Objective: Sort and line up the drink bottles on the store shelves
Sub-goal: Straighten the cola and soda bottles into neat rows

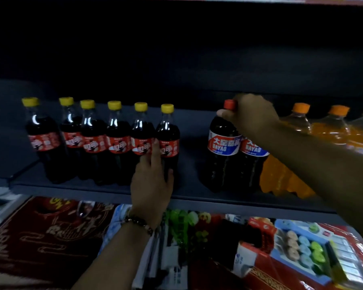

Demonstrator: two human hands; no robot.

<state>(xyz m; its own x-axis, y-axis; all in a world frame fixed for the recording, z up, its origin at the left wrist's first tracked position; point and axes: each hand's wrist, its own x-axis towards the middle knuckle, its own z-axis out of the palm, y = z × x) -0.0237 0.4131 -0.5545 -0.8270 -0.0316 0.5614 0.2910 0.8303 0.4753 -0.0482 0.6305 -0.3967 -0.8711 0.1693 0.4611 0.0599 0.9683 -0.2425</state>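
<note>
**Both hands on cola bottles, gap in the row not yet closed**

We note the right hand (253, 115) at the top of the large dark cola bottle with the red cap and blue-and-white label (223, 151); its grip is pinched around the neck just under the cap, thumb in front, fingers curled behind. The left hand (152, 185) lies against the small dark cola bottle with the yellow cap and red label (168, 143), the rightmost of a row of six; fingers are fairly straight, forefinger up along the label, thumb on the lower body. We read this grip as pressing rather than clasping.

Outward: a second large cola bottle (253, 162) stands touching the first on its right, then the orange soda bottles with orange caps (300, 122). All stand upright near the front edge of the dark grey shelf (189, 164). A bare stretch of shelf separates the small colas from the large ones. Colourful packaged goods (302, 248) lie below.

Judgement: the step in hand is lining up the colas. Next move likely calls for sliding the large bottle left without tipping it, since the hold is high.
</note>
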